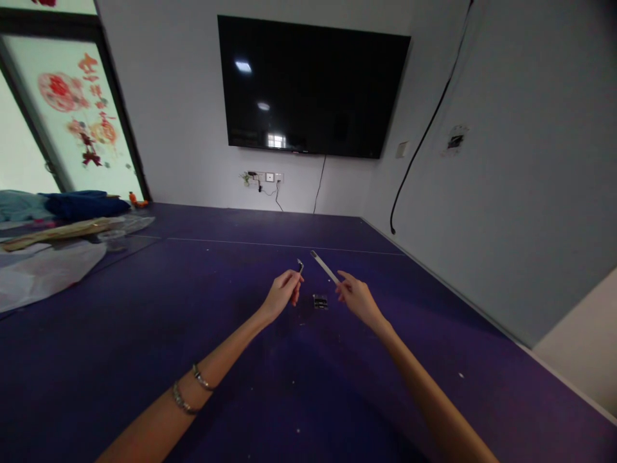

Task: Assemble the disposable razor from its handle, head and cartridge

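My left grip [283, 290] pinches a small dark piece [301, 265], its end poking out. My right grip [355, 298] is closed on the near end of a pale flat stick [326, 269]. Between my two grips, a small black packet [320, 301] lies on the purple desk [168, 315].

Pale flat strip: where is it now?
Head view, just right of centre: the right hand holds the pale flat strip at its lower end, and the small dark piece on the purple surface shows just below it.
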Demonstrator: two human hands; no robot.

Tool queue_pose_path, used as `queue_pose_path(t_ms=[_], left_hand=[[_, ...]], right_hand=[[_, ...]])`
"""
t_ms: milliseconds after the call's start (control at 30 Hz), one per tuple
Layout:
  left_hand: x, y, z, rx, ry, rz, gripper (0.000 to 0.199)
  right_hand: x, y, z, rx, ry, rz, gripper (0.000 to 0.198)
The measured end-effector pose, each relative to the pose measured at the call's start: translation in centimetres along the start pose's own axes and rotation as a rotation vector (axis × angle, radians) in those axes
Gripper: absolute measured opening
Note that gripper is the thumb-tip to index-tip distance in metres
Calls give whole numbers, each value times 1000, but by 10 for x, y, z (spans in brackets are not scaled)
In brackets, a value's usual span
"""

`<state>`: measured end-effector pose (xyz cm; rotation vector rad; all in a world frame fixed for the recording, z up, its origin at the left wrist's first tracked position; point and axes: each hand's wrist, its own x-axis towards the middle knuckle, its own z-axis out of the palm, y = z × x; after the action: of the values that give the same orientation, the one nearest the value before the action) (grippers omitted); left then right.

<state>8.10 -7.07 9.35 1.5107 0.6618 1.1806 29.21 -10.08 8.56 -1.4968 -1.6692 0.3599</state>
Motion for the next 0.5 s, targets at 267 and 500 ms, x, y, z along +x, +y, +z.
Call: queue_pose_path(t_ms=[267,500], left_hand=[[3,15,15,16,-67,34,26],[-5,14,12,20,-91,68,22]], right_hand=[[1,-20,-56,55,43,-190,35],[-7,-32,-83,210,-88,-201,32]])
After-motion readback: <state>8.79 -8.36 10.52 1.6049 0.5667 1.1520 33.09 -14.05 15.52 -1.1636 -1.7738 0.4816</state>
